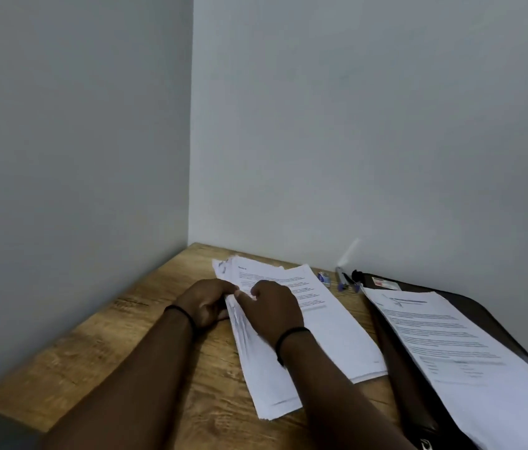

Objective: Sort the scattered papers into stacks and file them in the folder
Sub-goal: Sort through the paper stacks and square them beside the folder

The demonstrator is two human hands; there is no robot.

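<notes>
Both hands grip the paper pile (288, 345): left hand (206, 303) at its left edge, right hand (272, 306) on top. The pile's long axis runs near to far. The folder (399, 345) lies right, nearer the right hand.

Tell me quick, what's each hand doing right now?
Left hand: fingers curled, gripping the left edge of the paper stack.
Right hand: pinching the same stack's edge.
</notes>
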